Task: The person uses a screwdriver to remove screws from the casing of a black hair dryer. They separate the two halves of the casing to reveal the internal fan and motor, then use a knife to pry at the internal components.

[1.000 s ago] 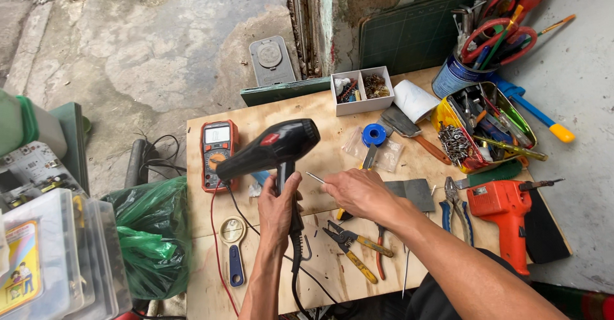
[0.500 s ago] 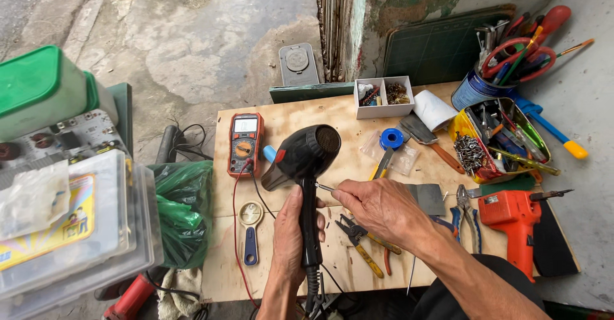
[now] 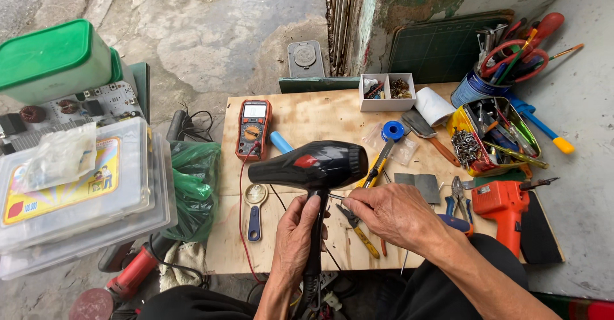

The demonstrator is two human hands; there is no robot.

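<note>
My left hand (image 3: pixel 295 238) grips the handle of a black hair dryer (image 3: pixel 312 165) and holds it upright over the wooden board (image 3: pixel 307 118), nozzle pointing left. My right hand (image 3: pixel 391 212) sits just right of the handle and pinches a thin metal tool, its tip touching the dryer where handle meets body. Yellow-handled pliers (image 3: pixel 358 230) lie on the board under my hands.
A red multimeter (image 3: pixel 253 128), a magnifier (image 3: pixel 254 198), a blue solder spool (image 3: pixel 392 130), a white parts box (image 3: pixel 386 91), a yellow tool tray (image 3: pixel 495 134) and an orange drill (image 3: pixel 505 206) surround the hands. Clear plastic boxes (image 3: pixel 77 192) and a green bag (image 3: pixel 195 185) sit left.
The dryer has swung from tilted to upright with the nozzle level. My right hand has closed in on the handle joint. The view has shifted left.
</note>
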